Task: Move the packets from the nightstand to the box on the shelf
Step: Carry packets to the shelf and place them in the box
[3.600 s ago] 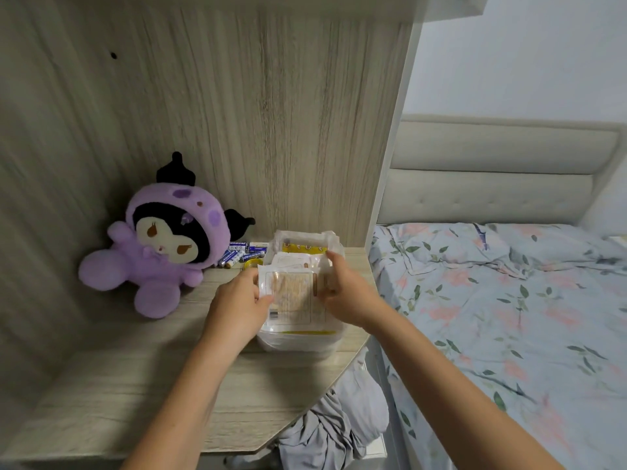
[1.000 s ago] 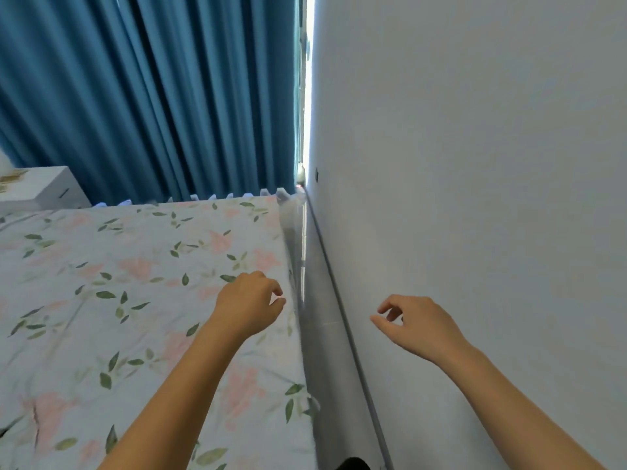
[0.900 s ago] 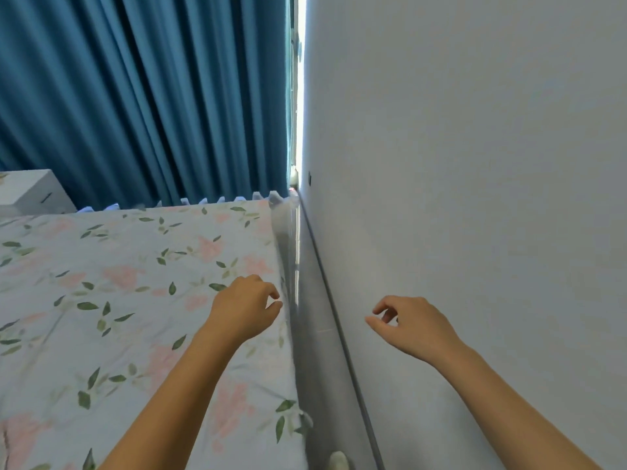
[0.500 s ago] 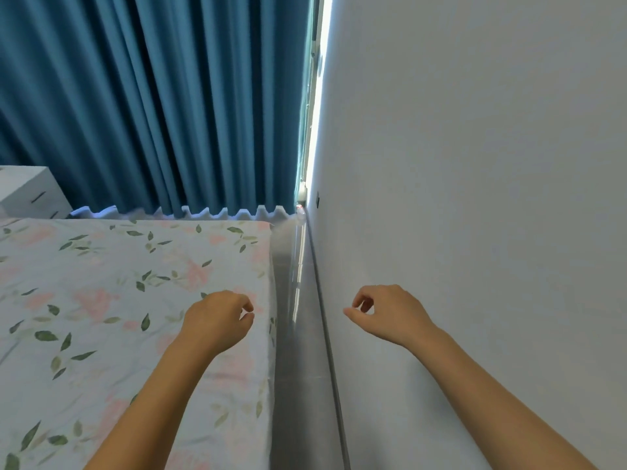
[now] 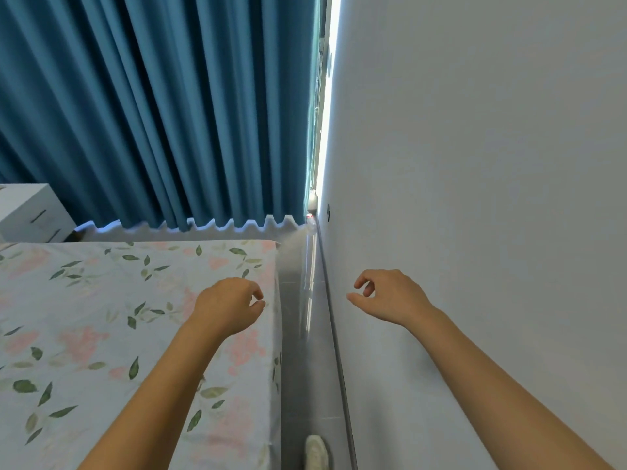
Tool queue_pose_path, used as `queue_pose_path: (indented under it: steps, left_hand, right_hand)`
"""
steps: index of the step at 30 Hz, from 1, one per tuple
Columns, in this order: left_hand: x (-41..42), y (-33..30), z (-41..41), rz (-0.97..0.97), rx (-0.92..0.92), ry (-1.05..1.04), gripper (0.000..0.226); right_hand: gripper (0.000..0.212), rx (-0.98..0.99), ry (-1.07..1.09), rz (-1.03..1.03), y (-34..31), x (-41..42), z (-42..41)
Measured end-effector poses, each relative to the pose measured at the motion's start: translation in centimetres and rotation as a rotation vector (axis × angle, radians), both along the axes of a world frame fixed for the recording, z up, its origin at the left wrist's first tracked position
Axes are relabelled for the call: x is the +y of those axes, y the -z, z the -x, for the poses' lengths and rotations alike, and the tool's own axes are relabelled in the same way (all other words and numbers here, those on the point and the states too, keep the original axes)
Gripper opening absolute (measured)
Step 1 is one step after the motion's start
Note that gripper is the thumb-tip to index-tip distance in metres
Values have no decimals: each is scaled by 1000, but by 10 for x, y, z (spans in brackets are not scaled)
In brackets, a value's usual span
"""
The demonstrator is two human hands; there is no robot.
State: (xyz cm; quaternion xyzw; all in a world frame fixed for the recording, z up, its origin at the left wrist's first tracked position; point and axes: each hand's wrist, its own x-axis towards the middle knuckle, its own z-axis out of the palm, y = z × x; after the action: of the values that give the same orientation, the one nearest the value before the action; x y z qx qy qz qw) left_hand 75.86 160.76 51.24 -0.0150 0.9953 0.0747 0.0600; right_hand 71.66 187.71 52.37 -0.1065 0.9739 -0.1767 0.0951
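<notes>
I am viewing one head-camera frame, and neither the packets nor the box on the shelf are showing anywhere in it. I am seeing the corner of a white nightstand with dark slot handles (image 5: 29, 212) at the far left edge; its top is cut off, so I cannot tell what is lying on it.

The left hand (image 5: 226, 305) is hanging in the air over the right part of the bed with the pale sheet printed with pink flowers and green leaves (image 5: 101, 317). Its fingers are curling loosely inward, thumb tip close to the forefinger, and they are gripping nothing. The right hand (image 5: 390, 298) is hanging level with it, in front of the plain white wall (image 5: 492, 198) on the right. Its fingers are likewise bending loosely, thumb and forefinger near each other but apart, and it is carrying nothing. The two hands are well apart, with both bare forearms reaching in from the near edge.

Between bed and wall a narrow strip of glossy grey floor (image 5: 307, 351) is running to the far end, where pleated teal curtains (image 5: 163, 106) are hanging. A bright slit of daylight is showing between curtain and wall. A pale shoe tip (image 5: 315, 452) is resting on the floor at the near edge.
</notes>
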Motion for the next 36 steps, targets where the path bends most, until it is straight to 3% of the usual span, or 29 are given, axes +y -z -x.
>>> queue_pose_path:
  steps: [7, 13, 29, 36]
  left_hand:
    - [8, -12, 153, -8, 74, 18, 29]
    - [2, -12, 262, -21, 23, 10, 30]
    - [-26, -5, 465, -53, 0, 46, 27]
    - [-83, 21, 576, -11, -8, 26, 27]
  right_hand:
    - [32, 34, 47, 76, 2, -8, 131]
    - [35, 1, 46, 87, -2, -19, 229]
    - [31, -55, 137, 125, 15, -5, 372]
    - [30, -53, 68, 122, 11, -63, 529]
